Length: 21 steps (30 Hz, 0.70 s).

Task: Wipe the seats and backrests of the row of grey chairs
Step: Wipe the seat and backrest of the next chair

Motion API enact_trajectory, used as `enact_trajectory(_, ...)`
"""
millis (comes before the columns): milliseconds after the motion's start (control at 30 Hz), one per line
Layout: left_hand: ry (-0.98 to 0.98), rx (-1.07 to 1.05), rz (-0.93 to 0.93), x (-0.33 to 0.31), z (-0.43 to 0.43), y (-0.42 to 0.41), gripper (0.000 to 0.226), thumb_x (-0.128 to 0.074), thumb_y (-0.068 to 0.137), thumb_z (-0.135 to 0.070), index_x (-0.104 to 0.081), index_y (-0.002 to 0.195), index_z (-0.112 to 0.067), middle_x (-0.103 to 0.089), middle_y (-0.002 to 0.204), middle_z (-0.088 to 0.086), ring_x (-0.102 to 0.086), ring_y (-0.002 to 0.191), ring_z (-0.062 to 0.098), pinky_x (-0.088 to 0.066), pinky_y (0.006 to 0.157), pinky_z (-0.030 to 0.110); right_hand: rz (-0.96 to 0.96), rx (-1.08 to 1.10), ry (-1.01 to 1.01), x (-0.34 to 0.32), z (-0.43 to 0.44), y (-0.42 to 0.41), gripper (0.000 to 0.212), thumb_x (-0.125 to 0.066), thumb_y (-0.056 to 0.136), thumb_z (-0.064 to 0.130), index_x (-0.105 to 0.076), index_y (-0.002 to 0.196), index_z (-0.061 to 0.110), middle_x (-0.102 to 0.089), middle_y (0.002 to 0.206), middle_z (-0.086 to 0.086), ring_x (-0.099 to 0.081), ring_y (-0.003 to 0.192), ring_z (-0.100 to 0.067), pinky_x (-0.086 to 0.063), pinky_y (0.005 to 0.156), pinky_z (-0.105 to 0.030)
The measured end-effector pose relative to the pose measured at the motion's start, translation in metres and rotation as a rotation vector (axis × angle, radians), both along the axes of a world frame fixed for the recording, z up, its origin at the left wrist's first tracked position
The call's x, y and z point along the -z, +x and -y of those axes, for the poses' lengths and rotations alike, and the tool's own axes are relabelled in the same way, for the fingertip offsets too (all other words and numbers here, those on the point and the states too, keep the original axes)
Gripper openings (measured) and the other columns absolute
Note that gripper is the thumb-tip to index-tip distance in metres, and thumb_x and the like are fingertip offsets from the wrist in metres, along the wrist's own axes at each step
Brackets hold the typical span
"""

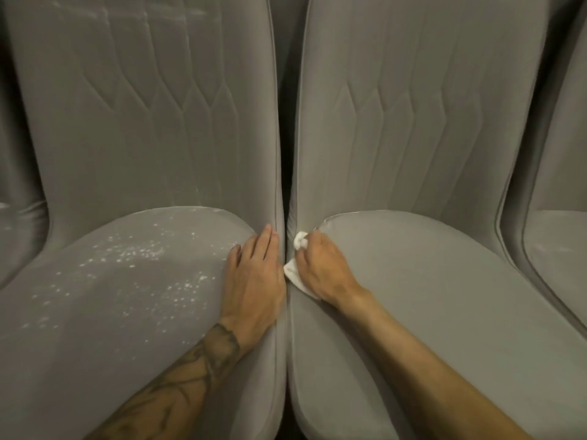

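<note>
Two grey upholstered chairs fill the view side by side. The left chair's seat (pixel 127 296) is speckled with white spots, and its backrest (pixel 143 106) shows pale streaks. The right chair's seat (pixel 428 296) and backrest (pixel 428 122) look plain grey. My left hand (pixel 254 274) rests flat, fingers straight, on the right edge of the left seat. My right hand (pixel 320 265) grips a crumpled white cloth (pixel 293 274) at the left rear edge of the right seat, by the gap between the chairs.
A narrow dark gap (pixel 287 344) runs between the two chairs. Part of another grey chair (pixel 559 217) shows at the right edge, and a further one (pixel 16 201) at the left edge.
</note>
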<state>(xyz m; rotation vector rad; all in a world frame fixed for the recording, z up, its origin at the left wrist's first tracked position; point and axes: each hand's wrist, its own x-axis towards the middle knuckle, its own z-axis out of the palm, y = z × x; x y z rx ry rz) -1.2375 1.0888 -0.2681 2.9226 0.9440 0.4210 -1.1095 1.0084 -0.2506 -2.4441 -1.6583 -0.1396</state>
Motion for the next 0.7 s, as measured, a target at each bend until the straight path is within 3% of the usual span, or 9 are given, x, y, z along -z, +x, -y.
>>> enact_trajectory(133,0.000,0.096,-0.081,-0.005,-0.014,-0.025,0.061,-0.035,0.104,-0.032,-0.031,0.163,-0.019,-0.026,0.172,0.003,-0.028,0.156,0.021,-0.019,0.128,0.046,-0.213,0.001,0.108,-0.009,0.013,-0.033,0.025,-0.046,0.098,0.018,-0.059,0.105,-0.003,-0.059,0.113,-0.022,-0.054,0.100,-0.040,-0.038,0.092,-0.042)
enact_trajectory(233,-0.001,0.161,-0.048,-0.012,-0.024,-0.059,0.064,-0.023,0.099,-0.033,-0.051,0.153,-0.013,-0.048,0.160,0.008,-0.047,0.145,0.027,-0.034,0.121,0.048,-0.306,0.153,0.188,-0.018,0.000,-0.050,0.026,-0.042,0.103,0.015,-0.057,0.115,-0.003,-0.058,0.119,-0.022,-0.052,0.110,-0.037,-0.037,0.098,-0.040)
enact_trajectory(367,-0.067,0.244,0.021,-0.010,-0.047,-0.105,0.070,-0.022,0.096,-0.039,-0.055,0.149,-0.008,-0.056,0.152,0.012,-0.055,0.139,0.031,-0.040,0.117,0.051,-0.170,0.207,0.075,-0.008,-0.041,-0.113,0.035,-0.040,0.098,0.026,-0.057,0.120,0.004,-0.058,0.122,-0.017,-0.051,0.110,-0.036,-0.037,0.095,-0.045)
enact_trajectory(467,-0.037,0.242,0.041,-0.011,-0.073,-0.133,0.066,-0.026,0.097,-0.034,-0.063,0.140,-0.002,-0.063,0.143,0.017,-0.063,0.130,0.036,-0.044,0.111,0.055,-0.129,0.197,0.107,-0.007,-0.051,-0.140,0.039,-0.038,0.097,0.030,-0.057,0.117,0.003,-0.058,0.117,-0.019,-0.051,0.103,-0.038,-0.034,0.088,-0.044)
enact_trajectory(533,0.021,0.227,0.050,-0.011,-0.090,-0.150,0.059,-0.030,0.098,-0.029,-0.070,0.131,0.000,-0.070,0.133,0.018,-0.069,0.119,0.037,-0.050,0.104,0.056,-0.048,0.198,0.032,-0.008,-0.047,-0.137,0.045,-0.038,0.095,0.038,-0.054,0.123,0.007,-0.055,0.123,-0.014,-0.049,0.108,-0.034,-0.035,0.092,-0.042)
enact_trajectory(700,-0.019,0.210,0.049,-0.017,-0.129,-0.190,0.062,-0.026,0.098,-0.031,-0.070,0.131,-0.002,-0.070,0.132,0.015,-0.069,0.120,0.034,-0.050,0.105,0.053,0.027,0.469,-0.073,-0.003,-0.052,-0.138,0.041,-0.039,0.100,0.038,-0.046,0.130,0.012,-0.049,0.131,-0.010,-0.045,0.118,-0.028,-0.033,0.102,-0.036)
